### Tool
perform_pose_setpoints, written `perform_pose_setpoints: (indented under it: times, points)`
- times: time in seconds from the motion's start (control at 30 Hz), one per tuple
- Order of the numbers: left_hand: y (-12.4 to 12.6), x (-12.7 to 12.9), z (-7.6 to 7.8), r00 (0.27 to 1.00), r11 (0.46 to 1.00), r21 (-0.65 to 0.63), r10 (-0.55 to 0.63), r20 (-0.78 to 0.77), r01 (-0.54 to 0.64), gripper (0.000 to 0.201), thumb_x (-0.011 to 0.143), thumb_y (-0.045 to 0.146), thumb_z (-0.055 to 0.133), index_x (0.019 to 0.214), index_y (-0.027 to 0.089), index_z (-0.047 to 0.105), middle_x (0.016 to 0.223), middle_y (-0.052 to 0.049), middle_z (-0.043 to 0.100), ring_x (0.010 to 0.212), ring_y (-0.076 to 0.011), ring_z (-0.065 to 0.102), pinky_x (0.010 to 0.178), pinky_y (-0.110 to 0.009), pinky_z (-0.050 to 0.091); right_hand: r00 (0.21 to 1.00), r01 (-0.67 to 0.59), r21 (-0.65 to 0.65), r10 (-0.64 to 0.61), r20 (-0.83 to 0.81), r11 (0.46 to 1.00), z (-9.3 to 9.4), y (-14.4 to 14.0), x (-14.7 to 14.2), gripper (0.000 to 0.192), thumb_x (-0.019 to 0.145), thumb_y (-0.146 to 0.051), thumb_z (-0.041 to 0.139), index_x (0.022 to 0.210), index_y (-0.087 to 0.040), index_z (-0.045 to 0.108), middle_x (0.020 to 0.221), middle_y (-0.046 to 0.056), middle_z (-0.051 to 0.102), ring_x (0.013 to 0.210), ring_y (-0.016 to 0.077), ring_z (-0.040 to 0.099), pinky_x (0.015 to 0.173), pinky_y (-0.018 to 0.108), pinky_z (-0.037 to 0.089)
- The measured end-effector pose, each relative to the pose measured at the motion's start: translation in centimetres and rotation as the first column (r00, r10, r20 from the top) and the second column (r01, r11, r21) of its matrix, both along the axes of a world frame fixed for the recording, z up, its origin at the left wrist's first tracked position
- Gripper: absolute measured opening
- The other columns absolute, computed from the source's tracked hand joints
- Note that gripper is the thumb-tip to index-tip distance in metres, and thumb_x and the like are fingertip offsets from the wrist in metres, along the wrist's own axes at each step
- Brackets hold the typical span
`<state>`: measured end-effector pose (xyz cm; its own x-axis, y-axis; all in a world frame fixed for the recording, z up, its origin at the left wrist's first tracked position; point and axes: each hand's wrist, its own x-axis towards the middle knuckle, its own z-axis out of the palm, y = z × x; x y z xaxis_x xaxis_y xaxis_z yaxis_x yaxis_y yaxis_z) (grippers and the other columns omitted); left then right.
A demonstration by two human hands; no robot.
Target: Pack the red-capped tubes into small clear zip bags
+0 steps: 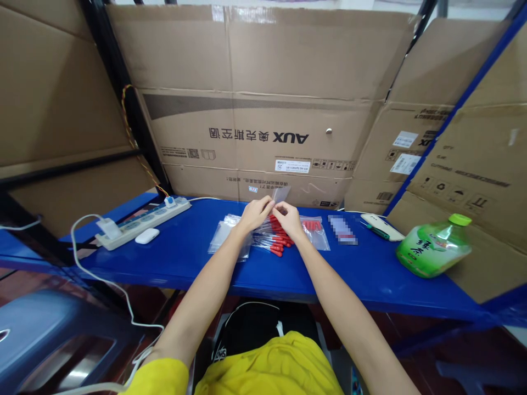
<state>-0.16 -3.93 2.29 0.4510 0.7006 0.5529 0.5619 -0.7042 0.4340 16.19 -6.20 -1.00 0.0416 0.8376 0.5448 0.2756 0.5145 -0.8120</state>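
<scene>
Pinching a small clear plastic bag (281,194) between them, the left hand (256,213) and right hand (289,218) meet above the blue shelf (189,252), fingertips closed on the bag's lower edge so it stands upright. Beneath the hands lies a pile of red-tipped pieces (276,240) on more clear bags (225,233). Well to the left sits a white power strip (142,222); far right, a green bottle (434,248) lies on its side.
</scene>
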Motion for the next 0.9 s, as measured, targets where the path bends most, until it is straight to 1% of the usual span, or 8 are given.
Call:
perform_pose_setpoints:
  times: [0.13,0.27,0.43,0.63,0.7,0.77,0.83,0.9]
  points:
    - [0.3,0.0,-0.2,0.999,0.999,0.018,0.029,-0.015,-0.029,0.037,0.107,0.043,0.034,0.088,0.024,0.058,0.078,-0.003,0.068,0.075,-0.0207,0.064,0.067,-0.030,0.033,1.000,-0.010,-0.008,0.010,-0.025,1.000,0.1,-0.1,0.0,0.024,0.086,-0.046,0.060,0.080,-0.023,0.059,0.077,0.000,0.067,0.073,0.0183,0.063,0.075,0.030,0.052]
    - [0.4,0.1,-0.3,0.999,0.999,0.045,0.032,-0.033,-0.030,0.035,0.106,0.042,0.038,0.086,0.023,0.059,0.076,-0.003,0.068,0.072,-0.0201,0.063,0.067,-0.030,0.033,0.998,0.063,0.012,-0.063,-0.026,0.998,0.4,-0.6,-0.2,0.023,0.086,-0.045,0.058,0.079,-0.024,0.054,0.074,-0.001,0.063,0.070,0.0175,0.061,0.071,0.029,0.050]
    - [-0.1,0.3,-0.2,0.994,0.998,0.047,0.042,-0.098,-0.038,0.030,0.101,0.044,0.045,0.091,0.024,0.065,0.079,-0.004,0.072,0.073,-0.0203,0.064,0.066,-0.029,0.034,0.988,0.145,0.034,-0.146,0.045,0.989,1.0,-1.4,-0.3,0.022,0.090,-0.046,0.056,0.091,-0.024,0.058,0.080,0.001,0.069,0.074,0.0189,0.065,0.072,0.029,0.051]
    - [-0.6,0.4,0.0,0.994,0.994,0.107,0.040,-0.097,-0.030,0.024,0.097,0.038,0.051,0.088,0.023,0.068,0.080,-0.003,0.072,0.073,-0.0193,0.063,0.065,-0.029,0.033,0.959,0.246,0.078,-0.254,0.128,0.966,1.1,-1.5,0.0,0.019,0.092,-0.041,0.055,0.082,-0.024,0.060,0.075,0.001,0.071,0.070,0.0191,0.066,0.070,0.029,0.048]
    - [-0.8,0.3,0.3,0.996,0.988,0.143,0.073,-0.060,-0.063,0.025,0.097,0.036,0.051,0.083,0.022,0.066,0.079,-0.003,0.071,0.073,-0.0187,0.061,0.065,-0.030,0.033,0.936,0.310,0.070,-0.317,0.156,0.948,0.9,-1.3,0.4,0.017,0.088,-0.039,0.059,0.078,-0.025,0.059,0.074,0.001,0.070,0.070,0.0195,0.066,0.070,0.029,0.048]
    - [-0.9,0.1,0.5,0.990,0.976,0.168,0.140,-0.004,-0.137,0.027,0.097,0.035,0.050,0.078,0.022,0.064,0.077,-0.003,0.070,0.072,-0.0181,0.060,0.066,-0.030,0.033,0.909,0.380,0.051,-0.383,0.166,0.924,0.7,-1.0,1.0,0.016,0.085,-0.037,0.060,0.074,-0.025,0.057,0.073,0.001,0.070,0.071,0.0200,0.066,0.071,0.030,0.048]
    - [-1.1,0.0,0.8,0.979,0.965,0.165,0.198,0.038,-0.202,0.027,0.097,0.034,0.050,0.076,0.021,0.062,0.075,-0.003,0.069,0.072,-0.0178,0.060,0.067,-0.030,0.034,0.890,0.426,0.034,-0.425,0.164,0.904,0.5,-0.8,1.5,0.015,0.083,-0.036,0.060,0.072,-0.025,0.057,0.073,0.001,0.071,0.072,0.0208,0.066,0.072,0.030,0.049]
    - [-1.2,0.0,0.9,0.975,0.965,0.145,0.216,0.045,-0.221,0.026,0.096,0.034,0.052,0.076,0.021,0.061,0.075,-0.003,0.069,0.071,-0.0178,0.060,0.066,-0.030,0.034,0.881,0.448,0.032,-0.447,0.156,0.894,0.4,-0.6,1.8,0.013,0.082,-0.035,0.060,0.074,-0.026,0.056,0.075,0.001,0.071,0.072,0.0215,0.067,0.072,0.031,0.049]
